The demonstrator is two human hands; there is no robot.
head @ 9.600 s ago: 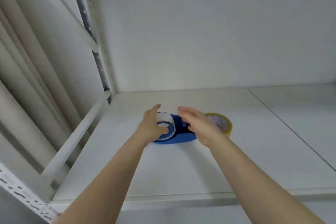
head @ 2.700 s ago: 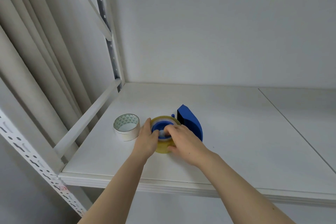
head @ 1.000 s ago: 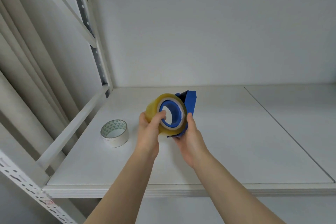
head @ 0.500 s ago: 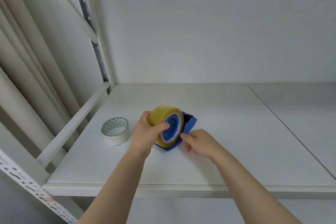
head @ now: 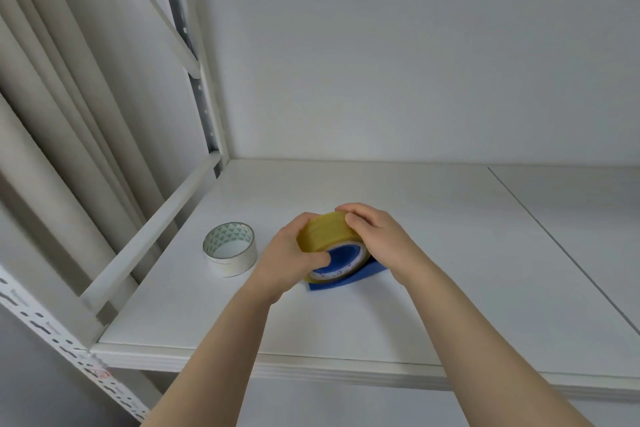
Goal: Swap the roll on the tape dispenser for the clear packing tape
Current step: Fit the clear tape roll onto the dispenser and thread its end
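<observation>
The clear packing tape (head: 325, 232), a yellowish translucent roll, sits on the blue hub of the blue tape dispenser (head: 346, 279), which rests on the white shelf (head: 433, 253). My left hand (head: 289, 260) grips the roll's left side, thumb at the hub. My right hand (head: 377, 239) lies over the roll's top and right side and hides most of the dispenser's body. A white tape roll (head: 230, 250) with a triangle-patterned core lies flat on the shelf to the left, apart from both hands.
The shelf's back wall rises behind. A white side rail (head: 152, 229) and a perforated upright (head: 194, 62) bound the left. The shelf's front edge (head: 311, 366) runs below my forearms. A seam in the shelf board lies to the right.
The dispenser with the packing tape has come down from mid-air onto the shelf. My right hand moved from beside it onto the top of the roll.
</observation>
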